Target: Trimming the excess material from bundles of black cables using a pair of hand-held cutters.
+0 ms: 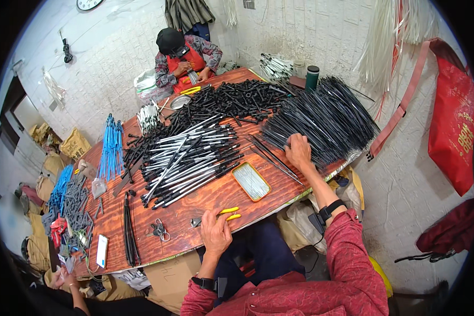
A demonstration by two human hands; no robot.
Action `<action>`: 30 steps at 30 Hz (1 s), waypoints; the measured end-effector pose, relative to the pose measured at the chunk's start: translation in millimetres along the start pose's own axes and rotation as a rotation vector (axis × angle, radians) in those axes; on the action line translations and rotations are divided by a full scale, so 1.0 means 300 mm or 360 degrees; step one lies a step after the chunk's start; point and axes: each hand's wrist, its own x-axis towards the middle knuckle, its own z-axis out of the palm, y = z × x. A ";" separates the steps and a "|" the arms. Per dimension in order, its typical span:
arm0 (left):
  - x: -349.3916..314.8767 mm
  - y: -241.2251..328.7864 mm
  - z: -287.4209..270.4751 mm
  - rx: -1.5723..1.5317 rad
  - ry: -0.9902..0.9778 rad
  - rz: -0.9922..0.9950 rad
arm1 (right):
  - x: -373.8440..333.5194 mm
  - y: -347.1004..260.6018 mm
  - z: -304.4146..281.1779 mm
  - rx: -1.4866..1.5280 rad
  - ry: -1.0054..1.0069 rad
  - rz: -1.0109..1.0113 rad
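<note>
My left hand (pixel 216 231) is closed around yellow-handled pliers (pixel 230 213) near the table's front edge. Their metal jaws point left and the yellow handles stick out to the right. My right hand (pixel 299 151), fingers curled, is on the near left side of a large heap of thin black rods (pixel 326 118). Its fingertips are partly hidden among the rods, and some rod ends beside it are blurred. A few loose black rods (pixel 274 158) lie just left of this hand. Between my hands sits a yellow-rimmed tray (pixel 251 181) holding thin pale pieces.
White-and-black rods (pixel 192 160) are piled left of the tray, with short black parts (pixel 231 102) behind. Scissors (pixel 159 230), a black bundle (pixel 130 231), a phone (pixel 102 251) and blue rods (pixel 110 150) lie leftward. A co-worker (pixel 187 58) sits across; another person's hand (pixel 66 276) is lower left.
</note>
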 end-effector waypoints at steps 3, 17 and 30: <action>-0.011 -0.007 0.007 -0.0015 -0.0081 -0.0046 | 0.001 -0.004 -0.004 -0.0091 -0.0013 -0.0146; 0.013 0.014 0.003 0.0023 -0.0007 0.0013 | 0.047 0.064 0.041 -0.0071 -0.0164 -0.0118; -0.047 -0.011 0.009 0.0037 -0.0010 -0.0010 | 0.104 0.063 -0.086 0.0510 -0.0322 0.0327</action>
